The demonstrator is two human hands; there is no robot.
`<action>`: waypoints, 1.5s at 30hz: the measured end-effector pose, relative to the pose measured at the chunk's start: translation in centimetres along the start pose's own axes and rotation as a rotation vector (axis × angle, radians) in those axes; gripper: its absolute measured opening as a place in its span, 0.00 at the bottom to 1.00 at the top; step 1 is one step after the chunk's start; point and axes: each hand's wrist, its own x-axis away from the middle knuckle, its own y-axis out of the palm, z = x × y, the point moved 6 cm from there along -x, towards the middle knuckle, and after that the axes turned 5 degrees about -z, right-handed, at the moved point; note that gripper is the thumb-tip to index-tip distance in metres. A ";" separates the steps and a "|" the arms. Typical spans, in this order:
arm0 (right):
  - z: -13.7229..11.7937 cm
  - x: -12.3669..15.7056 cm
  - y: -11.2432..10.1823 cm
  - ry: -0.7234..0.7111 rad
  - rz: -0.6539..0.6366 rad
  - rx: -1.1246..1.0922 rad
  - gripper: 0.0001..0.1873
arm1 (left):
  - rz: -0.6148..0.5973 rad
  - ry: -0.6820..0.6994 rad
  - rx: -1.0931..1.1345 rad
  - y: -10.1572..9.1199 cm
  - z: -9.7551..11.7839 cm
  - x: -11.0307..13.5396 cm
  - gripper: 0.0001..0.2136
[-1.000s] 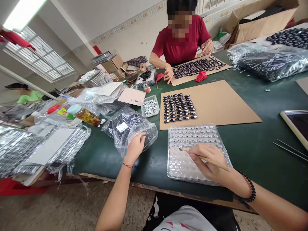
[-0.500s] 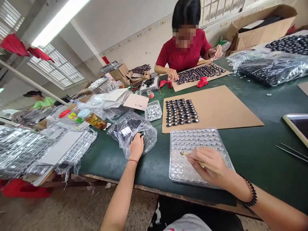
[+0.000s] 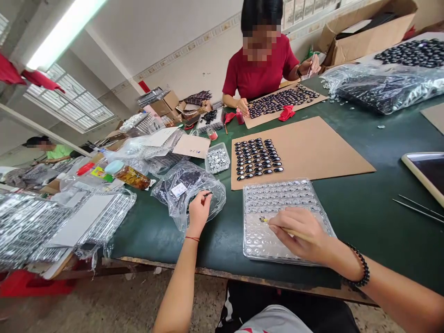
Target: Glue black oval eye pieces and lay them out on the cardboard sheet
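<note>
My left hand (image 3: 199,212) is closed at the mouth of a clear plastic bag (image 3: 218,203), pinching a small black piece (image 3: 208,194) between its fingertips. A white label sits on the bag, and dark contents show through it. My right hand (image 3: 300,231) grips a thin wooden stick (image 3: 297,234) like a pen, its yellow tip pointing left. The tip is at a small dark-rimmed piece (image 3: 262,218) on a clear plastic tray (image 3: 256,252). Rows of round hollows cover this tray, with small silvery pieces along its far rows.
Beyond the tray lies a cardboard sheet (image 3: 322,148) with rows of black oval pieces (image 3: 258,159). A tub of silvery parts (image 3: 218,158) stands near the bag. Tweezers (image 3: 418,209) lie at right. A co-worker in red (image 3: 258,69) sits across the table.
My left hand has lifted slightly at the bag's mouth, and a black piece now shows in its fingertips. The right hand stays over the tray with the stick. The whole view has shifted slightly.
</note>
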 end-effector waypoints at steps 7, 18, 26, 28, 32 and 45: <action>6.8 0.7 -2.1 0.637 0.341 -0.531 0.13 | 0.024 -0.115 0.716 -0.6 4.4 -1.4 0.16; 8.7 1.6 -2.0 0.690 0.439 -0.644 0.12 | -0.737 -0.720 1.563 10.0 11.3 4.9 0.05; 5.8 1.1 -2.5 0.546 0.429 -0.458 0.09 | -0.805 -0.252 0.910 10.7 12.1 3.2 0.10; 5.0 0.9 -2.5 0.460 0.392 -0.373 0.08 | -0.760 -0.124 0.705 10.5 12.2 3.5 0.09; 3.1 0.1 -2.0 0.263 0.210 -0.153 0.08 | -0.785 0.044 0.413 10.2 12.8 4.2 0.06; 2.8 -0.7 -1.6 0.203 0.058 0.112 0.09 | -0.723 0.055 0.309 10.1 12.2 4.3 0.13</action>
